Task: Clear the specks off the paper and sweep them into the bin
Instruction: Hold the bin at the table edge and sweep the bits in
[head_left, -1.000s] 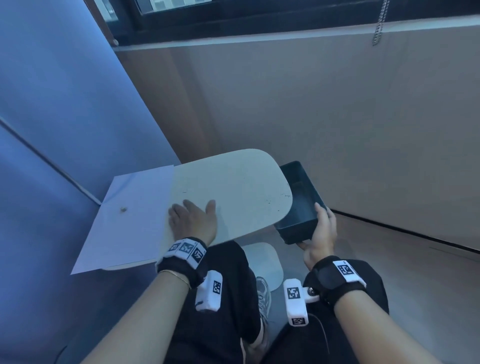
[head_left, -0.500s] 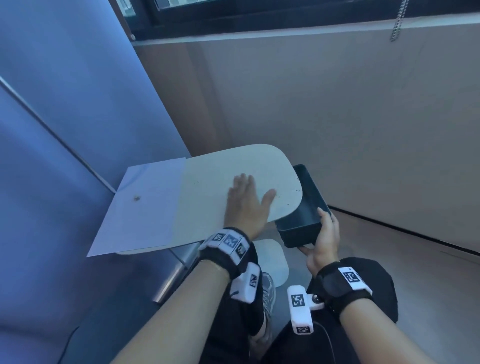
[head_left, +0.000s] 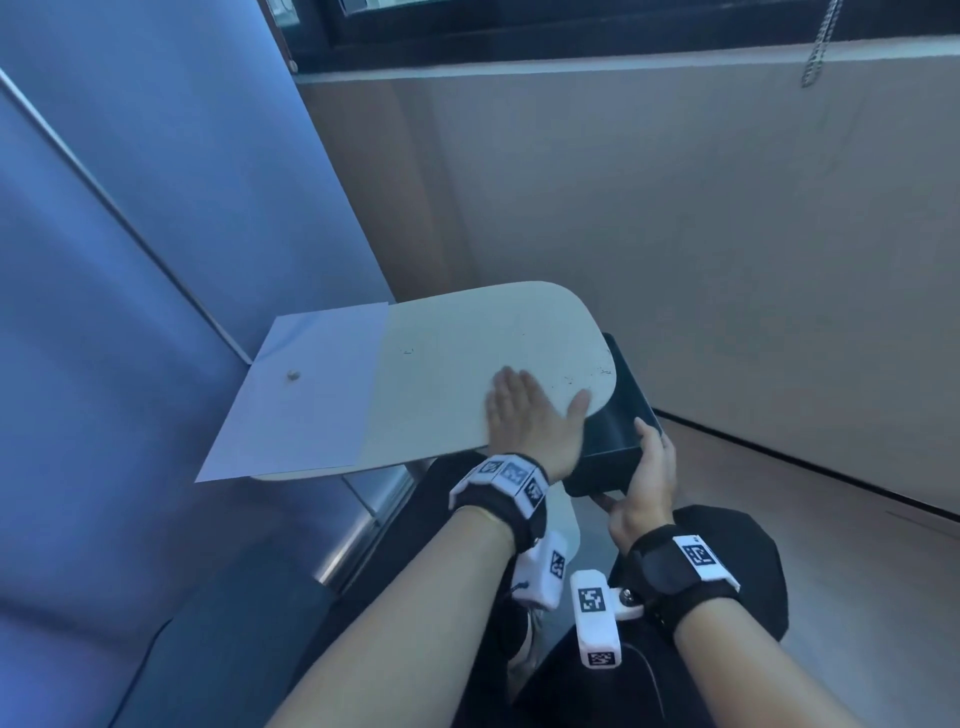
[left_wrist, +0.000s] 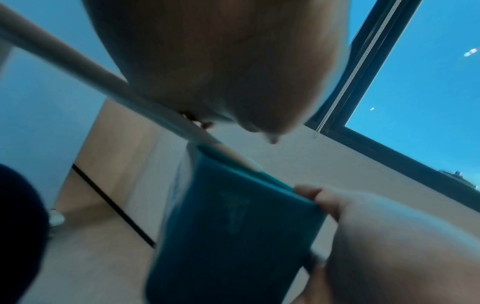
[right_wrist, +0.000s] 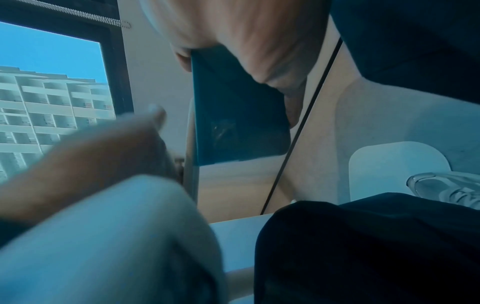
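Observation:
A white sheet of paper (head_left: 301, 389) lies on the left part of a small rounded tablet desk (head_left: 478, 338), with one brown speck (head_left: 293, 374) on it. Tiny dark specks (head_left: 602, 371) dot the desk's right edge. My left hand (head_left: 530, 415) lies flat on the desk near that edge, fingers straight, thumb spread toward the bin. My right hand (head_left: 647, 475) grips the near wall of a dark bin (head_left: 618, 421) held just under the desk's right edge. The bin (left_wrist: 233, 226) shows from below in the left wrist view, and again (right_wrist: 233, 115) in the right wrist view.
A blue wall panel (head_left: 130, 234) stands close on the left and a beige wall (head_left: 727, 260) ahead. My knees in black trousers (head_left: 727, 597) are below the desk, beside a metal desk arm (head_left: 363, 519). A blind chain (head_left: 818, 41) hangs at the window.
My left hand has slid rightward across the desk, from near the paper to the right edge by the bin. The right hand keeps holding the bin at the edge.

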